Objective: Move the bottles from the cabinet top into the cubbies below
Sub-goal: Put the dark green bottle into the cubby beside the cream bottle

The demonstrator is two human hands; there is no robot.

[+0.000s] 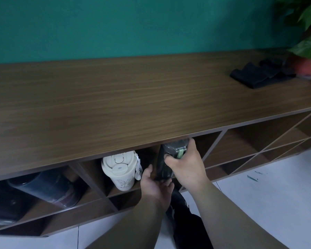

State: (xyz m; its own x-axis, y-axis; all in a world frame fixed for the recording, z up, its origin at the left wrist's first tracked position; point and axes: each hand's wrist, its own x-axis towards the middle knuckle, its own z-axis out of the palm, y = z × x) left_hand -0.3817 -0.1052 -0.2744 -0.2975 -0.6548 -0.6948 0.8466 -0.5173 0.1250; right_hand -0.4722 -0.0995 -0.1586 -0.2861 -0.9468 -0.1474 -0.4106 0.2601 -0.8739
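A dark see-through bottle (pixel 163 164) with a pale green lid clasp stands at the mouth of a top-row cubby, just under the cabinet top (pixel 115 97). My right hand (pixel 185 166) grips it around the lid end. My left hand (pixel 154 184) cups its base from below, palm up. A cream tumbler (pixel 119 172) stands in the cubby to the left. Further left, a dark bottle (pixel 45 189) lies tilted in another cubby. No bottles stand on the cabinet top.
A black folded cloth (pixel 257 76) lies on the cabinet top at the far right, beside a potted plant (pixel 307 44) with an orange pot. Cubbies (pixel 255 139) to the right hold nothing. White floor tiles (pixel 269 191) lie below.
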